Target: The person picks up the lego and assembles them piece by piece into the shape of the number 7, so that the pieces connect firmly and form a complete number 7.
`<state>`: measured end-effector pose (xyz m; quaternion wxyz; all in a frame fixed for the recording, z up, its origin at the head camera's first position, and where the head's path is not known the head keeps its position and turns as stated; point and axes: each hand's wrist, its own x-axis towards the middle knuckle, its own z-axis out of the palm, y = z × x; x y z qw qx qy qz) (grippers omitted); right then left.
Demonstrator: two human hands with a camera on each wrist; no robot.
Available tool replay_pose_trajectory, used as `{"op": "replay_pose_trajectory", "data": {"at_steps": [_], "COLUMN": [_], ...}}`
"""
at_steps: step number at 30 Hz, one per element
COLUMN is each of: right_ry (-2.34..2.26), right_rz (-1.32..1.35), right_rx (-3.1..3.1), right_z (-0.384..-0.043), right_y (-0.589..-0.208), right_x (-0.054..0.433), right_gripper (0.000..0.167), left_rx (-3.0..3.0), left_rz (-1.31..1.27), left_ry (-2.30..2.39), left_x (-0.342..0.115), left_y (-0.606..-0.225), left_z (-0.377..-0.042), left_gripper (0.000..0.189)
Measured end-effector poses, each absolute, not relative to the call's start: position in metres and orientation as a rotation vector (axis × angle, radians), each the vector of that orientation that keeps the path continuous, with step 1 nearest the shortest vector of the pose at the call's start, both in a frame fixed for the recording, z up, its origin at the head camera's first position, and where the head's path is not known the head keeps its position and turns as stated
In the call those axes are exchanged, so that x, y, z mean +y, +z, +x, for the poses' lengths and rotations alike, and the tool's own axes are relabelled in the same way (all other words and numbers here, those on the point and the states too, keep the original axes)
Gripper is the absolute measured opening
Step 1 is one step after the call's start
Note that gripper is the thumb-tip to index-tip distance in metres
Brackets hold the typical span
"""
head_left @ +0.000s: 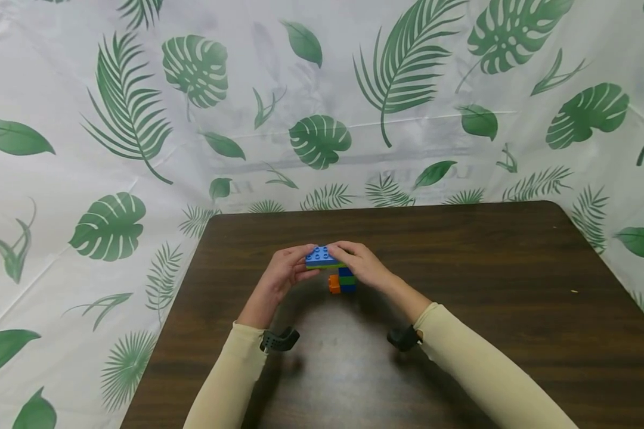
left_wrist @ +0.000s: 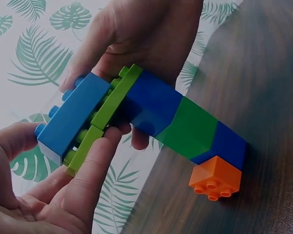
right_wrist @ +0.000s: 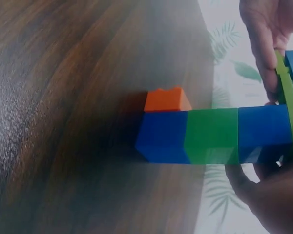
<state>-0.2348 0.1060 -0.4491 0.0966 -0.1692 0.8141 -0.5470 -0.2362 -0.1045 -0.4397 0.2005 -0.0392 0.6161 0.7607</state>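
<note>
A light blue brick [head_left: 318, 257] with studs on top lies over two thin lime-green plates [left_wrist: 118, 97]. In the left wrist view, lime studs show in a narrow gap under the brick. The plates cap a column of a dark blue brick [left_wrist: 154, 102], a green brick [left_wrist: 190, 129] and another dark blue brick [right_wrist: 163, 136]. A small orange brick [left_wrist: 217, 176] joins the column's foot. My left hand [head_left: 283, 271] pinches the light blue brick and a plate, thumb on the studs, fingers underneath. At the other end, my right hand [head_left: 366, 266] grips the brick and plates near the column's top.
The dark wood-grain table [head_left: 488, 286] spreads around the build, its far edge behind the hands. A white sheet with green leaf prints [head_left: 322, 71] hangs beyond it. Dark bands [head_left: 280, 339] sit on both wrists, over pale sleeves [head_left: 228, 369].
</note>
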Motion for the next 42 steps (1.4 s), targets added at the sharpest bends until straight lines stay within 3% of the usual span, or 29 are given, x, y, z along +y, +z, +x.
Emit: {"op": "replay_pose_trajectory", "data": {"at_steps": [9,22,29,36,42], "right_ry": [-1.686,-1.713,-1.685,-1.697,-1.740], "right_rz": [-0.444,-0.423,-0.419,-0.393,-0.374], "right_rx": [2.290,2.226,2.254,2.288,2.276], "right_z": [-0.240,-0.219,-0.220,-0.238,-0.239], "right_y": [-0.451,-0.416,-0.417,-0.452,-0.453], "right_x": [0.105,0.103,0.104,0.103,0.103], "right_gripper": [0.040,0.038,0.039,0.043,0.039], "left_rx": [1.731,1.763,1.762,1.744,1.739], "left_rz": [-0.124,-0.077,-0.082,-0.085,-0.066], "left_ry": [2.118,2.127,2.132,2.151,2.168], "left_x": [-0.104,-0.103,-0.103,-0.104,-0.103], "left_y": [-0.439,-0.437,-0.438,-0.440,-0.441], "left_z": [-0.237,-0.235,-0.235,-0.234,-0.235], "left_gripper": [0.042,0.037,0.037,0.038,0.040]}}
